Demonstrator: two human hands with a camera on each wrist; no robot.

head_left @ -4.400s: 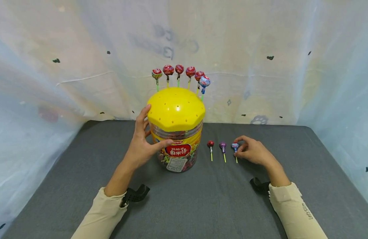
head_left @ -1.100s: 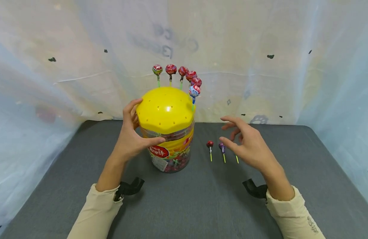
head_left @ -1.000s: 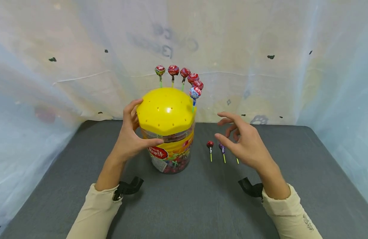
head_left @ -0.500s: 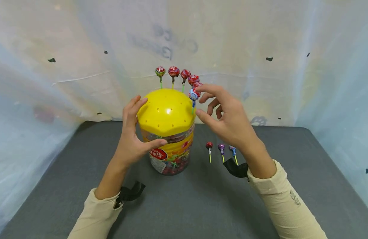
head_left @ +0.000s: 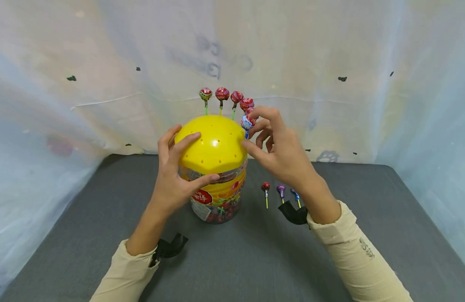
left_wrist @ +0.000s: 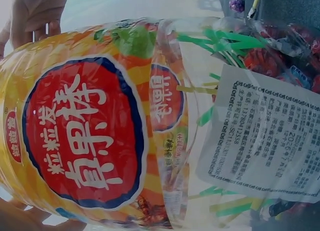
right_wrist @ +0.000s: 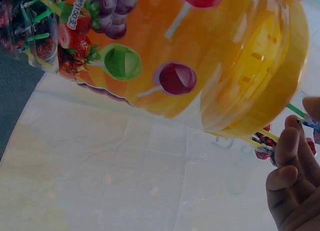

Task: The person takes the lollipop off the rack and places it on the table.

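Observation:
A clear candy jar [head_left: 232, 197] with a yellow label stands on the table, capped by a domed yellow lid [head_left: 213, 147] with small holes. My left hand [head_left: 171, 184] holds it from the left, fingers spread over the lid and thumb against the upper front. Several wrapped lollipops [head_left: 222, 94] stick up out of the lid's back and right edge. At the right edge, my right hand [head_left: 287, 155] pinches a blue-and-white lollipop [head_left: 247, 122] between thumb and index finger. Its green stick [right_wrist: 296, 110] shows at the lid in the right wrist view.
Right of the jar, a red lollipop [head_left: 266, 186], a purple lollipop [head_left: 281, 189] and a blue lollipop [head_left: 295, 193] lie in a row on the grey tabletop [head_left: 232, 260]. Pale sheeting [head_left: 292, 54] hangs behind. Black wrist mounts overhang the table beside both forearms.
The jar has been turned and shifted slightly left. My right hand has left the row of lollipops and moved up left to the blue-and-white one in the lid. Left fingers have crept further over the lid.

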